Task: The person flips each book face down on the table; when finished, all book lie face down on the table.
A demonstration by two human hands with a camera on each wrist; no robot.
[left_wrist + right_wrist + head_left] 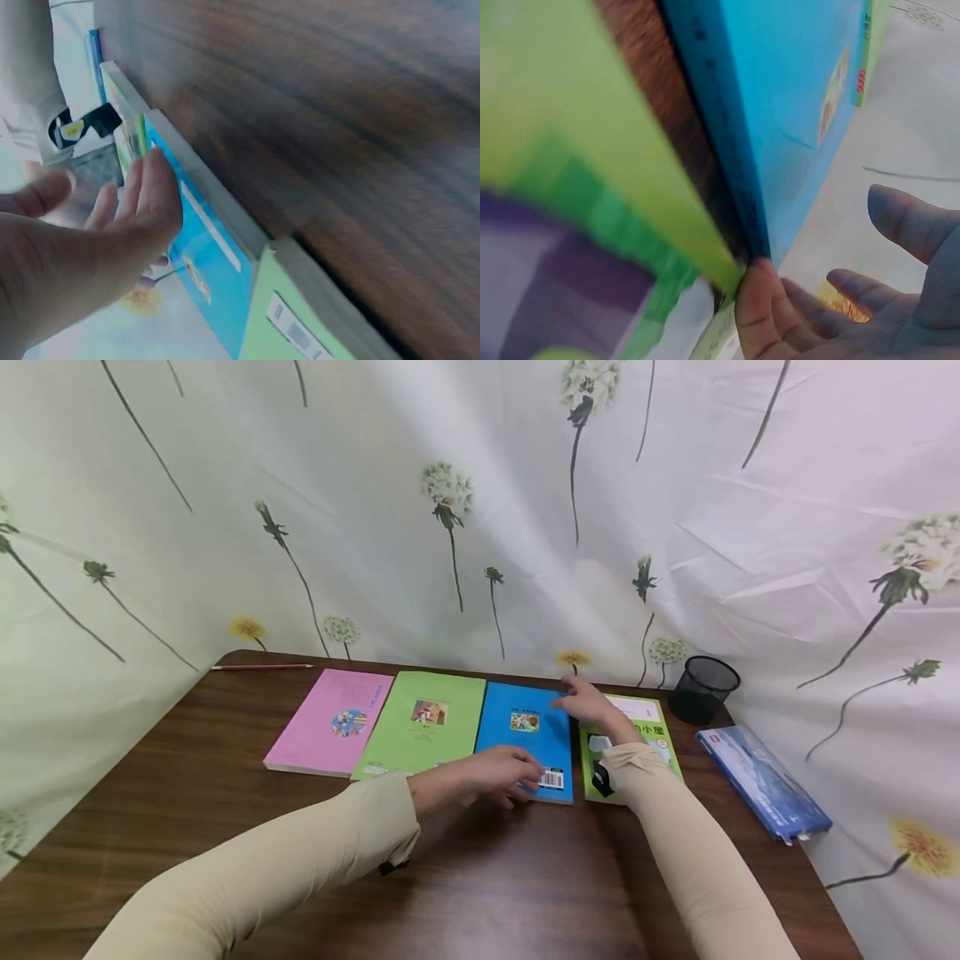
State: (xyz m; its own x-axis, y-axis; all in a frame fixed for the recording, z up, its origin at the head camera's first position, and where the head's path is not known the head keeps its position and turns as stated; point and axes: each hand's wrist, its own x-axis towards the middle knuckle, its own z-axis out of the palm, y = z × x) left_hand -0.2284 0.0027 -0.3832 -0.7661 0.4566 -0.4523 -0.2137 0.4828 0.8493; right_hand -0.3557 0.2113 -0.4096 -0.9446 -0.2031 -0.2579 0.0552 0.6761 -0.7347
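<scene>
A blue book [517, 727] lies flat between a light green book [423, 727] and a green illustrated book [660, 727]. My left hand [506, 774] hovers at its front edge. In the left wrist view the left hand's fingers [161, 187] look fairly straight, with nothing between them and the thumb. My right hand [588, 703] is at the blue book's back right corner. In the right wrist view one fingertip of the right hand [840, 307] appears to touch that corner, beside the gap to the green illustrated book. Its thumb stands apart, gripping nothing.
A pink book [322, 718] lies left of the light green one. Behind it is a pencil [262, 667]. A black mesh pen holder [703, 690] stands back right, near a blue-and-white box-like item [765, 781] by the table's right edge. A flower-print curtain [360, 527] hangs behind.
</scene>
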